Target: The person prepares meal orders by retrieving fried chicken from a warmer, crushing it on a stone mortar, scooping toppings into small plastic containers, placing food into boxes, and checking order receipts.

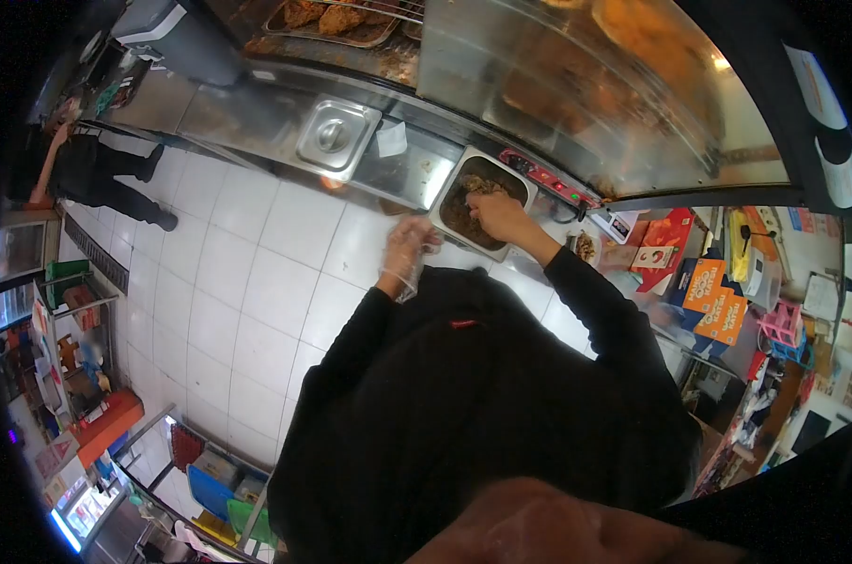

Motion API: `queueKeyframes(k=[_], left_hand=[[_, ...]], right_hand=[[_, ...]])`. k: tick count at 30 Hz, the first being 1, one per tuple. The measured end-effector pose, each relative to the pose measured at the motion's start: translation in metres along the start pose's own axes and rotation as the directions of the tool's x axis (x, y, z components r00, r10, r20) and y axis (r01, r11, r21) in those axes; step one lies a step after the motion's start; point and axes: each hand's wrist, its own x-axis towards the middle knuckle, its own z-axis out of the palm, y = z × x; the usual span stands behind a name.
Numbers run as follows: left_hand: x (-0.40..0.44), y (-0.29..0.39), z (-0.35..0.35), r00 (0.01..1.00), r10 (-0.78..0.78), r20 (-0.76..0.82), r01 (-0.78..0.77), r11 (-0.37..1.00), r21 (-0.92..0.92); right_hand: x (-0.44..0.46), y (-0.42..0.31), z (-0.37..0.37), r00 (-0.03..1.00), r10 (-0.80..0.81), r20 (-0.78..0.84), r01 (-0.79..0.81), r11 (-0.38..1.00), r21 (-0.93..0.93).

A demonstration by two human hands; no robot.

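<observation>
My right hand (499, 216) reaches into a deep steel pan (438, 214) on the counter. Its fingers are bunched together down at a brown, crumbly food (463, 221), and what they pinch is hidden. Just left of the pan, my left hand (409, 252) wears a clear plastic glove. Its fingers are loosely bent and a little apart, with nothing visible in them. A lidded steel pan (331, 133) sits further left along the counter, and a white paper piece (392, 140) lies between the two pans.
A glass-fronted food cabinet (576, 85) rises behind the counter, with a tray of fried pieces (336, 19) at its left. A red control strip (543, 179) borders the pan. Orange boxes (717, 301) stand at right. Another person (106, 174) stands at far left on the tiled floor (247, 244).
</observation>
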Motion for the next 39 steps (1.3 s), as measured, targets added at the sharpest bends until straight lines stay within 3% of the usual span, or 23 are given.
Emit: queueKeyframes(k=[3,6,10,13,16,19,22,25,28,31,34,37,39], left_hand=[[-0.009,0.006,0.007,0.995,-0.093,0.032,0.096,0.987,-0.131],[-0.010,0.003,0.007,0.993,-0.044,0.111,0.061,0.986,-0.155],[-0.017,0.005,0.017,0.992,-0.098,0.075,0.114,0.960,-0.255],[-0.022,0.009,0.016,0.994,-0.104,0.028,0.107,0.972,-0.208],[-0.021,0.011,0.014,0.993,-0.116,0.033,0.120,0.979,-0.165],[-0.017,0.014,0.014,0.989,-0.137,0.049,0.143,0.979,-0.145],[-0.013,0.012,0.016,0.990,-0.124,0.064,0.131,0.983,-0.128],[-0.012,0.010,0.015,0.991,-0.116,0.072,0.124,0.986,-0.112],[-0.011,0.010,0.013,0.989,-0.125,0.078,0.134,0.984,-0.121],[-0.008,0.006,0.011,0.989,-0.113,0.093,0.123,0.987,-0.108],[-0.008,0.008,0.014,0.991,-0.107,0.084,0.113,0.992,-0.064],[-0.012,0.012,0.019,0.990,-0.106,0.088,0.109,0.994,-0.024],[-0.010,0.008,0.019,0.987,-0.123,0.104,0.129,0.990,-0.058]], right_hand=[[-0.001,0.010,-0.009,0.999,-0.042,-0.006,0.042,0.986,0.163],[-0.012,0.009,0.000,0.995,0.081,-0.058,-0.082,0.996,-0.024],[-0.022,-0.001,0.005,0.996,-0.025,0.081,0.005,0.972,0.237],[-0.021,0.012,0.005,0.984,-0.116,0.134,0.024,0.837,0.547],[-0.025,0.028,0.008,0.979,-0.059,0.194,-0.108,0.659,0.744],[-0.034,0.037,0.001,0.986,0.002,0.166,-0.146,0.492,0.858],[-0.045,0.039,-0.019,0.964,0.055,0.260,-0.259,0.409,0.875],[-0.051,0.046,-0.030,0.942,0.031,0.334,-0.333,0.204,0.921],[-0.049,0.057,-0.026,0.953,0.061,0.298,-0.304,0.206,0.930],[-0.045,0.064,-0.017,0.974,0.116,0.193,-0.223,0.369,0.902],[-0.036,0.064,-0.005,0.989,0.122,-0.080,0.020,0.435,0.900],[-0.024,0.050,-0.013,0.977,0.162,-0.140,-0.065,0.846,0.529],[-0.012,0.025,-0.006,0.962,0.167,-0.214,-0.156,0.985,0.068]])
